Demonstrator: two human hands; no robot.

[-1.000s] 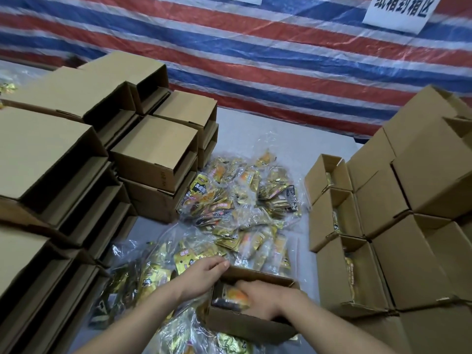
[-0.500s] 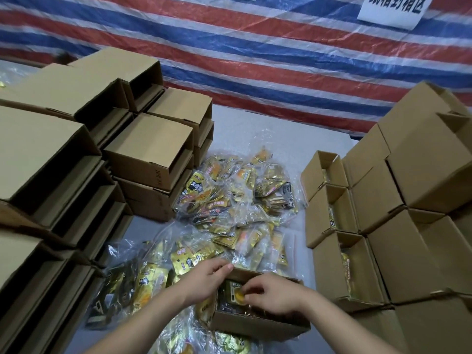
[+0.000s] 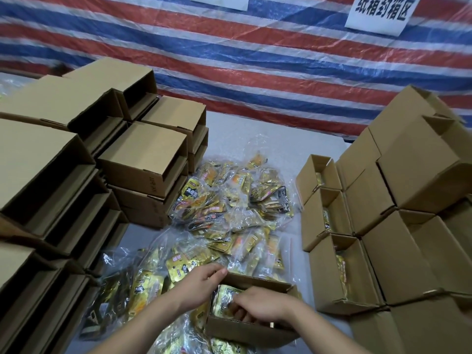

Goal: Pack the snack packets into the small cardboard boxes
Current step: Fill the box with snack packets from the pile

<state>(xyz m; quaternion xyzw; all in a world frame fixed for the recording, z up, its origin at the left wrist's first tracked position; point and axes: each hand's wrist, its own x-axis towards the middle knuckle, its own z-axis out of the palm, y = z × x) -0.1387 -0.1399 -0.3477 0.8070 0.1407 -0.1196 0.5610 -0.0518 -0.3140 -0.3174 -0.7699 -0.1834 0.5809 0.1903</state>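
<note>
With the left hand (image 3: pixel 201 284) gripping the far corner of the small cardboard box (image 3: pixel 251 328) to steady it, the right hand (image 3: pixel 260 306), fingers curled on a snack packet (image 3: pixel 226 298) inside, should seat it flat against the wall before releasing.

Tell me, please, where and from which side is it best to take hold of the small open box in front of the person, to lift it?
Probably grip the open box by its two short end walls, from above. The top is open, so fingers can hook over the rims; the left hand already holds the far-left rim. The right hand is inside on the packets.
</note>
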